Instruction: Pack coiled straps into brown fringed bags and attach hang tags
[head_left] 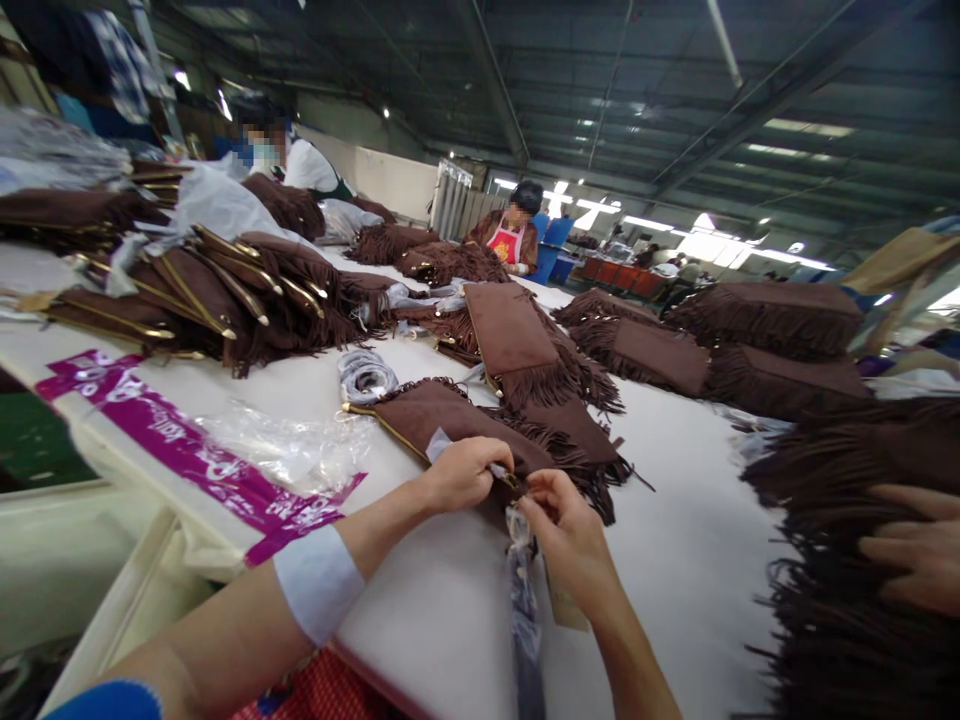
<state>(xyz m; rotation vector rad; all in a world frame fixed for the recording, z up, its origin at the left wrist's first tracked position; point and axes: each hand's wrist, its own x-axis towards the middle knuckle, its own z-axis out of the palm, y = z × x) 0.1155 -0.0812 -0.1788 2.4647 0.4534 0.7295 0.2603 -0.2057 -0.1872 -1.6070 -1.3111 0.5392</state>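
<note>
A brown fringed bag with a gold zip lies on the white table in front of me. My left hand is closed at the bag's near corner, pinching it beside a small gold metal fitting. Close against it, my right hand pinches the gold clasp end of a dark strap. The plastic-wrapped strap hangs from there over the table's near edge. A pale tag shows partly behind my right wrist. My fingertips hide the exact contact between clasp and bag.
A coiled wrapped strap, clear plastic and purple printed tape lie to the left. Piled fringed bags stand beyond, with more bags at right. Another person's hand touches fringe at right. Two people work across the table.
</note>
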